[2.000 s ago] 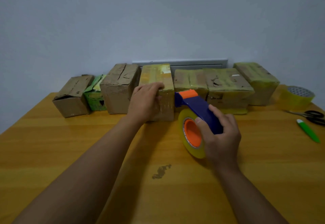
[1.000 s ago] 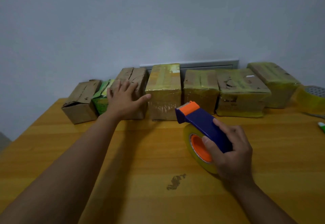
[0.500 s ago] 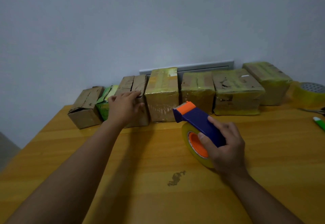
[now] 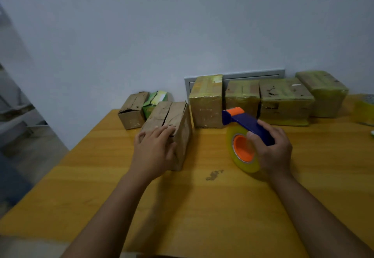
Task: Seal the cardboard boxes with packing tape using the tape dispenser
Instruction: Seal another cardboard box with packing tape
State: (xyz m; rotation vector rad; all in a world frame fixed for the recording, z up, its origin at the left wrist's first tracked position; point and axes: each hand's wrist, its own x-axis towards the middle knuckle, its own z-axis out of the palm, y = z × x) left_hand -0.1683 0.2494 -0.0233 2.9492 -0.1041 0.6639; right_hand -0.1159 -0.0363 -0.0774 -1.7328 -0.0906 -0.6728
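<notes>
Nearest, two bare forearms reach forward over the yellow wooden counter (image 4: 202, 217), which carries a small dark stain (image 4: 214, 175) between them. Just beyond, the left hand (image 4: 154, 150) rests on the near end of an untaped cardboard box (image 4: 174, 120), its fingers (image 4: 162, 131) curled over the top edge at the split between the flaps; that box stands forward of the row behind it. To its right, apart from it, the right hand (image 4: 273, 150) grips the blue handle of the tape dispenser (image 4: 245, 123), fingers wrapped round it and thumb along the near side, with the orange-tipped front end pointing away and to the left. Its roll of clear yellowish tape (image 4: 241, 152), on an orange hub, stands on edge touching the counter. Farther back, a row of boxes stands against the wall: at the left a small plain brown box (image 4: 132, 111) and a green carton (image 4: 154, 100) just beside it, then four taped boxes (image 4: 283, 99) with a glossy yellowish wrap, side by side. At the far right edge sits a spare tape roll (image 4: 364, 108), partly cut off. Behind the boxes, a grey panel (image 4: 253, 75) is set low in the pale wall.
</notes>
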